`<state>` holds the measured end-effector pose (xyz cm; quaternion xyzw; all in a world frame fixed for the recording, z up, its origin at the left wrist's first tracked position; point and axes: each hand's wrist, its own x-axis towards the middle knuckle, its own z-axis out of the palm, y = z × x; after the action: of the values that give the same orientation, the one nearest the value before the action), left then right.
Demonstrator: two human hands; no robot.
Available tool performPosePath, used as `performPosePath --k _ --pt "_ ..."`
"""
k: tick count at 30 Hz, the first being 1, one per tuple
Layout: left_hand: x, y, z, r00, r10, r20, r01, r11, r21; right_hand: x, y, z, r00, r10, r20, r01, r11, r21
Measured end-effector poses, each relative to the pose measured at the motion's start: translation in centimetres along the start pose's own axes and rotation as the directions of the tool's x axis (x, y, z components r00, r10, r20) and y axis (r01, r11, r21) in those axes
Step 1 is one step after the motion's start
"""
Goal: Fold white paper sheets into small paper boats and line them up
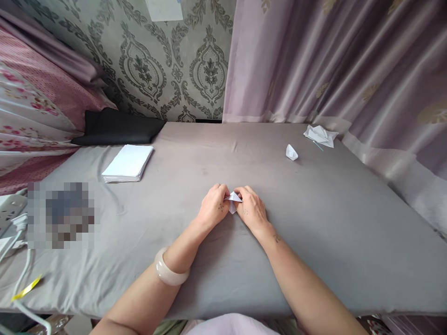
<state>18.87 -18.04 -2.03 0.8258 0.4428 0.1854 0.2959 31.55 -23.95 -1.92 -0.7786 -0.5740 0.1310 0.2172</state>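
Between my two hands is a small piece of folded white paper (233,199), with a peak at the top and a point hanging down below. My left hand (214,204) pinches its left corner, fingers curled in. On the other side my right hand (252,208) grips the right corner between thumb and fingers. Both hands are close together over the middle of the grey cloth (223,260). The fingers cover the paper's outer edges. A pale bangle (171,269) circles my left wrist.
A stack of white paper (128,163) lies at the left, in front of a black folded cloth (122,125). One small folded paper piece (291,152) sits at the right, with more folded papers (320,135) behind it. A power strip (11,209) and white cable lie at the left edge.
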Motion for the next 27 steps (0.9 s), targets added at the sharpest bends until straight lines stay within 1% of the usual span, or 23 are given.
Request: performPosePath --k 3,4,6,7,9,10,12,14,17,20,22,24,26,27 --pt "0.1 0.3 -0.2 1.0 -0.011 -0.017 0.011 0.999 -0.033 -0.1 0.1 0.3 0.998 0.013 -0.055 -0.014 1.0 -0.016" --pt "0.2 0.4 -0.2 0.999 -0.027 -0.038 0.024 0.997 -0.078 -0.3 0.2 0.3 0.996 0.0 -0.087 -0.002 1.0 -0.017" --pt "0.3 0.8 -0.2 0.995 -0.077 -0.068 0.058 0.965 -0.257 -0.5 0.2 0.2 0.979 -0.043 -0.199 0.042 0.999 -0.008" --pt "0.3 1.1 -0.2 0.993 -0.1 -0.066 0.068 0.922 -0.382 -0.7 0.2 0.0 0.961 -0.07 -0.269 0.073 0.997 -0.002" --pt "0.3 1.8 -0.2 0.995 -0.097 -0.03 0.057 0.777 -0.626 -1.0 0.1 -0.2 0.905 -0.137 -0.402 0.151 0.989 0.002" --pt "0.2 2.1 -0.1 0.997 -0.077 -0.02 0.039 0.694 -0.719 -1.2 0.0 -0.4 0.873 -0.17 -0.458 0.191 0.982 -0.001" --pt "-0.1 2.8 0.0 0.998 -0.057 -0.036 0.002 0.558 -0.83 -1.4 -0.3 -0.6 0.806 -0.226 -0.547 0.265 0.964 -0.008" --pt "-0.5 3.4 0.1 0.993 -0.089 -0.08 -0.029 0.466 -0.884 -1.6 -0.6 -0.8 0.745 -0.266 -0.612 0.33 0.944 -0.008" --pt "-0.8 3.9 0.1 0.983 -0.126 -0.132 -0.079 0.361 -0.929 -1.9 -1.1 -1.0 0.668 -0.308 -0.678 0.413 0.911 -0.007" --pt "-1.0 4.0 0.0 0.985 -0.127 -0.117 -0.078 0.282 -0.956 -2.2 -1.4 -1.1 0.62 -0.333 -0.71 0.458 0.889 -0.016" --pt "-1.1 4.0 0.0 0.988 -0.135 -0.078 -0.041 0.26 -0.965 -2.3 -1.4 -1.2 0.6 -0.347 -0.721 0.481 0.877 -0.022" --pt "-1.1 4.0 0.0 0.988 -0.141 -0.067 -0.028 0.259 -0.965 -2.4 -1.3 -1.2 0.571 -0.373 -0.732 0.51 0.859 -0.041" --pt "-1.1 3.9 -0.1 0.982 -0.156 -0.103 -0.056 0.275 -0.96 -2.4 -1.3 -1.2 0.552 -0.401 -0.732 0.529 0.846 -0.065" --pt "-1.1 3.9 -0.1 0.977 -0.17 -0.127 -0.074 0.29 -0.954 -2.5 -1.2 -1.3 0.552 -0.408 -0.728 0.531 0.844 -0.07"
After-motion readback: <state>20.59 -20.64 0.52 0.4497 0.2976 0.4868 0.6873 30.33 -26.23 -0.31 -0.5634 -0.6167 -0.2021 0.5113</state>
